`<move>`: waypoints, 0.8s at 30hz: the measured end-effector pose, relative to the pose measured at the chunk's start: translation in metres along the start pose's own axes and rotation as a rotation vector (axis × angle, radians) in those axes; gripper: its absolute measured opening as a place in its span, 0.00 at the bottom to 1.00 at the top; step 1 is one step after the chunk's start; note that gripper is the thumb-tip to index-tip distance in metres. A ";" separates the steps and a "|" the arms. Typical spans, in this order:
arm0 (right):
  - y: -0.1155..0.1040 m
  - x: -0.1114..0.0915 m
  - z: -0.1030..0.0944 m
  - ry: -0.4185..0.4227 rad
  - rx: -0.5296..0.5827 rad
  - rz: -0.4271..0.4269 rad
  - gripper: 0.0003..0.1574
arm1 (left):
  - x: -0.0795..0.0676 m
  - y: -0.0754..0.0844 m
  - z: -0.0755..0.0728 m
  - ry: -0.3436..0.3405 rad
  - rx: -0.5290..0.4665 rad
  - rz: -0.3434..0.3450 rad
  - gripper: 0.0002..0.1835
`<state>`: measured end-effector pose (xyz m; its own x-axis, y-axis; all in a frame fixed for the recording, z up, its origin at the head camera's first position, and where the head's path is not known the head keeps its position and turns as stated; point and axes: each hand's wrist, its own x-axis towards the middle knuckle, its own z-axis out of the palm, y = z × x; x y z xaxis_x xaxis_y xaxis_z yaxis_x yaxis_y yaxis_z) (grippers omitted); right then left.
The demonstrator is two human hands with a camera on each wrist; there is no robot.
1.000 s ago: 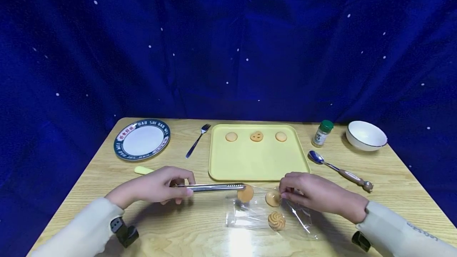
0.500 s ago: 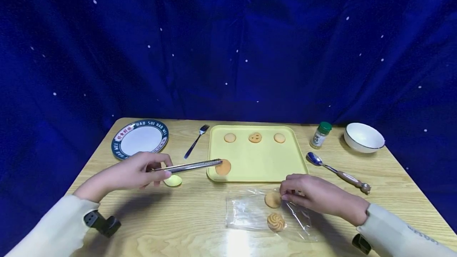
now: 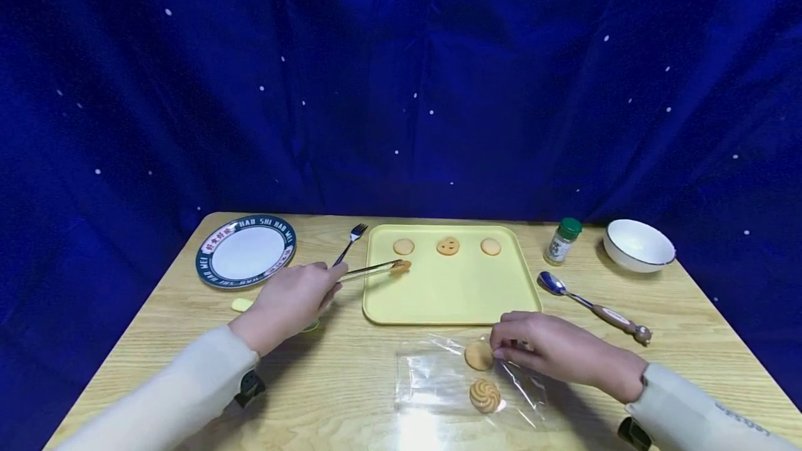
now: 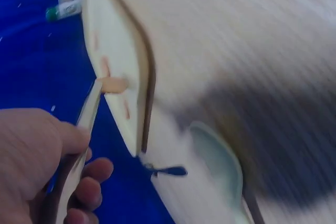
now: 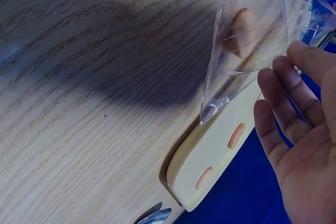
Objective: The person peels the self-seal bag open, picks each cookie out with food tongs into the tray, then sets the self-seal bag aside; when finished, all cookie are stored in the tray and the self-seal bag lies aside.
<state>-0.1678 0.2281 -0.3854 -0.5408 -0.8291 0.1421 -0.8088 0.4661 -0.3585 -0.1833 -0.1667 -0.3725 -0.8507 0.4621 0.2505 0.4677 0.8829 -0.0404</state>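
Note:
My left hand grips metal tongs, whose tips pinch a round cookie. That cookie is tilted on edge over the left part of the yellow tray; I cannot tell whether it touches the tray. Along the tray's far side lie a plain cookie, a cookie with dark spots and another plain cookie. Between thumb and fingers, my right hand pinches the edge of a clear plastic bag. A plain cookie and a swirled cookie are at the bag.
A blue-rimmed plate and a fork lie left of the tray. A pale green spoon is partly hidden under my left hand. To the right stand a green-capped shaker, a brown-handled spoon and a white bowl.
My left hand has carried the cookie in the tongs from the bag up over the tray, turning it on edge. The right hand has stayed at the bag.

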 end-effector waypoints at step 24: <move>0.000 0.000 0.002 -0.022 0.023 0.022 0.07 | -0.013 0.019 0.009 -0.035 0.020 0.055 0.11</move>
<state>-0.1669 0.2273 -0.3874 -0.5533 -0.8252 0.1138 -0.7908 0.4775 -0.3828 -0.1654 -0.1547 -0.3855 -0.8320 0.5121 0.2131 0.5092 0.8576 -0.0725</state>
